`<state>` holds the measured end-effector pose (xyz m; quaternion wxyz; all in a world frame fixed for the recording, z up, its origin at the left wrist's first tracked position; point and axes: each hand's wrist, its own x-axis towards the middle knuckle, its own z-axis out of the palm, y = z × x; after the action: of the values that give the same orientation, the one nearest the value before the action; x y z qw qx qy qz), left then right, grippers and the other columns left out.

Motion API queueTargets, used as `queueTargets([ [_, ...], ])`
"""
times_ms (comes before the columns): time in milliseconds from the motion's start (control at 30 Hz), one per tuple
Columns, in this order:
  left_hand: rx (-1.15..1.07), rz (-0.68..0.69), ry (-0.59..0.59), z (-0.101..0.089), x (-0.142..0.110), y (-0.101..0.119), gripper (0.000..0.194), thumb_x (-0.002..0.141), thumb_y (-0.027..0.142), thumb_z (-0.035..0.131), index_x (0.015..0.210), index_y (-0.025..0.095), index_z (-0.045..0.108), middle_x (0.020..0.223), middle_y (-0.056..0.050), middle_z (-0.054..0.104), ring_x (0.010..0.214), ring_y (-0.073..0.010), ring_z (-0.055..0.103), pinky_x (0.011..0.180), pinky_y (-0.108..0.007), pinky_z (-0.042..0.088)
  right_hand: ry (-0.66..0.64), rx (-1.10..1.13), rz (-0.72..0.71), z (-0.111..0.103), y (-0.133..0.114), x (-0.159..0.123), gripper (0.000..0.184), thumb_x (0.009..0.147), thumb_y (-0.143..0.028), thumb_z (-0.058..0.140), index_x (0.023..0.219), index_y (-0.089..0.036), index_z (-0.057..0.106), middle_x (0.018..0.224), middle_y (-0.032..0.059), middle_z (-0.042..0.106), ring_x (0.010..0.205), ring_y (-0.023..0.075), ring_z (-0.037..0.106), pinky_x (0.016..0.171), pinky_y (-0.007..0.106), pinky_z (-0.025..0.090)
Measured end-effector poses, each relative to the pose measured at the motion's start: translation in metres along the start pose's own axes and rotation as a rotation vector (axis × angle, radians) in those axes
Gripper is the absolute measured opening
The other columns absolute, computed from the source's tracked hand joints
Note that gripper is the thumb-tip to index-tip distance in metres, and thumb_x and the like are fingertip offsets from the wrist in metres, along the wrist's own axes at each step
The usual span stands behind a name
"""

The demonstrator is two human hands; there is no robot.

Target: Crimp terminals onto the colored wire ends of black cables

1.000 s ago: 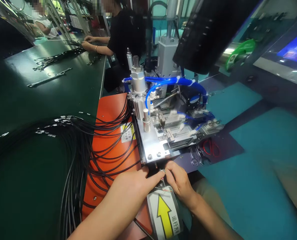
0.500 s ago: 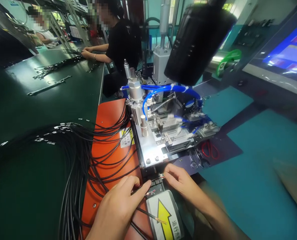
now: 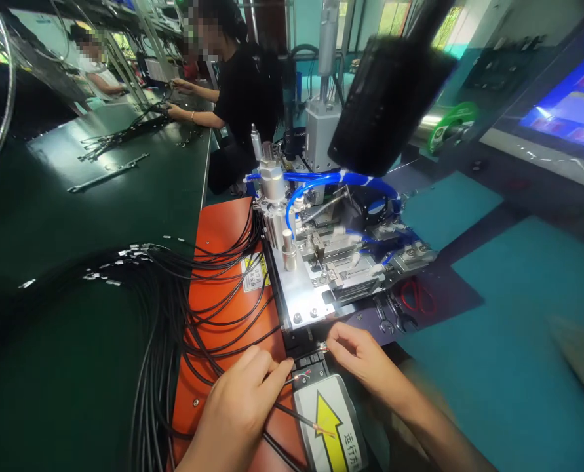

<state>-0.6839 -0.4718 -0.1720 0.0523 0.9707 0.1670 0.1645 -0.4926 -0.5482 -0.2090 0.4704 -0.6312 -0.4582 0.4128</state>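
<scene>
My right hand (image 3: 360,357) sits at the front edge of a pneumatic crimping press (image 3: 316,262), its fingertips pinching a tiny metal terminal (image 3: 323,347). My left hand (image 3: 235,410) rests lower, over a black cable (image 3: 292,412) whose bare copper tip (image 3: 328,431) lies across a yellow-arrow label (image 3: 328,419). A short stripped wire end (image 3: 299,377) shows just past my left fingertips. Several more black cables (image 3: 174,301) spread over an orange mat (image 3: 223,262) beside the press, with metal terminals on their far ends.
Blue air hoses (image 3: 341,177) loop over the press's aluminium plate. A red-handled pair of scissors (image 3: 417,295) and wrenches (image 3: 385,314) lie to its right. A co-worker in a black shirt (image 3: 242,92) handles cables at a long green bench (image 3: 99,196).
My left hand has drawn back down and left from the press front, and a cable with a copper tip now shows beneath it. My right hand stays near the press front.
</scene>
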Motion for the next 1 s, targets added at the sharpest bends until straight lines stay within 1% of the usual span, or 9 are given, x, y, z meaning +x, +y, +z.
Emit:
queueTargets([
  [133, 0.042, -0.009, -0.003, 0.001, 0.001, -0.001, 0.033, 0.092, 0.014, 0.025, 0.097, 0.016, 0.057, 0.070, -0.003, 0.051, 0.063, -0.0132, 0.050, 0.051, -0.021, 0.040, 0.016, 0.092, 0.009, 0.004, 0.007, 0.002, 0.023, 0.078, -0.029, 0.042, 0.057, -0.019, 0.041, 0.054, -0.0037, 0.041, 0.053, 0.0119, 0.041, 0.050, 0.024, 0.034],
  [267, 0.098, 0.000, -0.037, 0.002, -0.003, -0.003, 0.033, 0.092, 0.016, 0.025, 0.099, 0.017, 0.057, 0.071, -0.004, 0.053, 0.064, -0.0143, 0.051, 0.052, -0.023, 0.041, 0.050, 0.165, -0.004, 0.002, 0.015, 0.001, 0.034, 0.085, -0.040, 0.031, 0.062, -0.019, 0.043, 0.057, -0.0010, 0.045, 0.051, 0.0130, 0.044, 0.049, 0.026, 0.038],
  [400, 0.186, 0.000, -0.023, 0.002, -0.006, -0.005, 0.028, 0.087, 0.012, 0.035, 0.104, 0.017, 0.057, 0.084, -0.007, 0.058, 0.078, -0.0201, 0.053, 0.066, -0.034, 0.044, 0.196, 0.106, -0.026, 0.000, 0.013, -0.009, 0.027, 0.085, -0.035, 0.036, 0.063, -0.019, 0.042, 0.058, -0.0019, 0.044, 0.054, 0.0131, 0.043, 0.052, 0.026, 0.036],
  [500, 0.250, 0.001, 0.032, 0.001, -0.006, -0.006, 0.031, 0.084, 0.010, 0.038, 0.107, 0.019, 0.056, 0.097, -0.009, 0.058, 0.092, -0.0246, 0.050, 0.075, -0.040, 0.041, 0.311, -0.088, -0.169, 0.005, 0.000, -0.022, 0.026, 0.087, -0.027, 0.037, 0.062, -0.019, 0.042, 0.062, -0.0009, 0.045, 0.060, 0.0147, 0.045, 0.056, 0.027, 0.036],
  [600, 0.259, 0.017, 0.038, 0.001, -0.004, -0.006, 0.028, 0.084, 0.013, 0.041, 0.107, 0.019, 0.057, 0.097, -0.008, 0.059, 0.092, -0.0241, 0.050, 0.075, -0.038, 0.041, 0.303, -0.282, -0.374, 0.015, -0.013, -0.033, 0.022, 0.089, -0.026, 0.036, 0.073, -0.018, 0.049, 0.072, 0.0026, 0.052, 0.071, 0.0179, 0.048, 0.064, 0.031, 0.038],
  [700, 0.252, 0.058, 0.068, 0.000, -0.004, -0.004, 0.026, 0.085, 0.015, 0.042, 0.106, 0.017, 0.057, 0.089, -0.007, 0.060, 0.086, -0.0218, 0.053, 0.072, -0.035, 0.042, 0.279, -0.447, -0.573, 0.027, -0.017, -0.038, 0.029, 0.086, -0.045, 0.042, 0.093, -0.019, 0.053, 0.084, 0.0064, 0.055, 0.077, 0.0215, 0.049, 0.067, 0.034, 0.038],
  [800, 0.247, 0.070, 0.114, 0.001, -0.005, -0.005, 0.027, 0.085, 0.012, 0.041, 0.108, 0.014, 0.055, 0.085, -0.007, 0.060, 0.084, -0.0198, 0.054, 0.071, -0.032, 0.043, 0.334, -0.537, -0.685, 0.039, -0.017, -0.038, 0.042, 0.088, -0.053, 0.030, 0.100, -0.020, 0.053, 0.082, 0.0065, 0.057, 0.072, 0.0205, 0.049, 0.064, 0.033, 0.036],
  [900, 0.240, 0.081, 0.116, 0.003, -0.008, -0.007, 0.029, 0.085, 0.011, 0.041, 0.112, 0.010, 0.053, 0.090, -0.009, 0.060, 0.088, -0.0203, 0.053, 0.073, -0.032, 0.044, 0.424, -0.650, -0.769, 0.050, -0.017, -0.036, 0.038, 0.095, -0.035, 0.022, 0.089, -0.021, 0.057, 0.067, 0.0026, 0.059, 0.061, 0.0167, 0.048, 0.061, 0.031, 0.033],
  [1000, 0.246, 0.114, 0.112, 0.005, -0.009, -0.010, 0.034, 0.084, 0.010, 0.040, 0.116, 0.009, 0.050, 0.091, -0.010, 0.059, 0.089, -0.0205, 0.052, 0.073, -0.032, 0.044, 0.514, -0.679, -0.887, 0.058, -0.017, -0.035, 0.039, 0.095, -0.025, 0.028, 0.069, -0.020, 0.056, 0.045, -0.0025, 0.049, 0.046, 0.0132, 0.039, 0.052, 0.028, 0.028],
])
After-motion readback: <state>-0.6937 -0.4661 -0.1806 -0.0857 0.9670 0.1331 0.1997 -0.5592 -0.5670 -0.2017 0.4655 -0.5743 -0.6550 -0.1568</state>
